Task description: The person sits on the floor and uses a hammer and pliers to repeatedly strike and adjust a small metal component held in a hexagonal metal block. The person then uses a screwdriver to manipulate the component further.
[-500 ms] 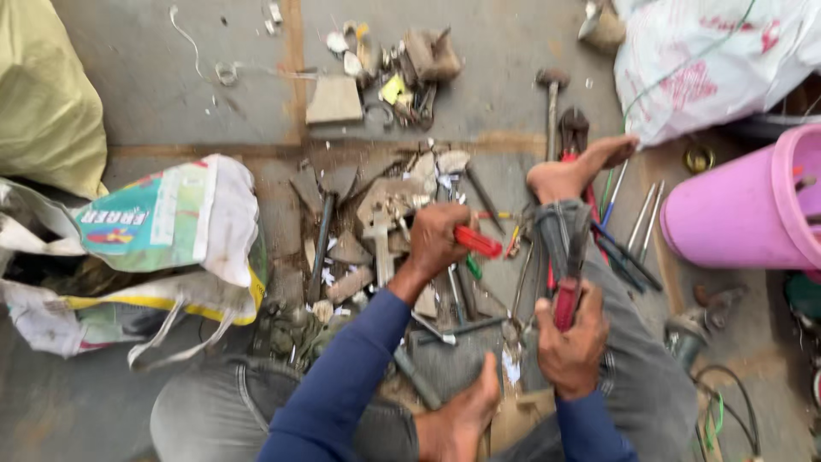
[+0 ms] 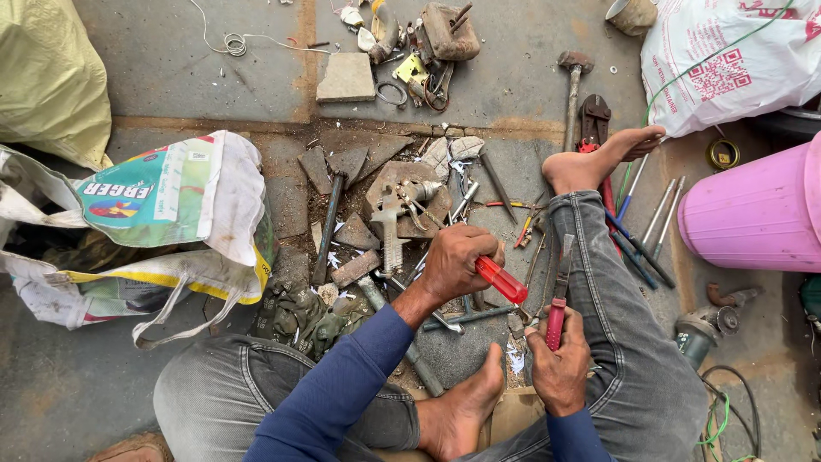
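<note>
left hand [image 2: 457, 261] gripping translucent red-handled screwdriver [image 2: 501, 280], right hand [image 2: 560, 364] — perhaps pliers [image 2: 558, 312]

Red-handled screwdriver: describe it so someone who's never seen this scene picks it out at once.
Start at the pink bucket on the right edge and move left across the jeans-clad leg to the scrap-metal pile on the ground. There the left hand grips the screwdriver. Unlike the red-handled pliers in the right hand, its handle is one translucent red bar.

"Where is the camera?"
"On the person's head. It looks straight down, close over the hands [image 2: 505, 316] and knees."
"What's below?"
"The floor [image 2: 171, 77], spread with tools."
</note>
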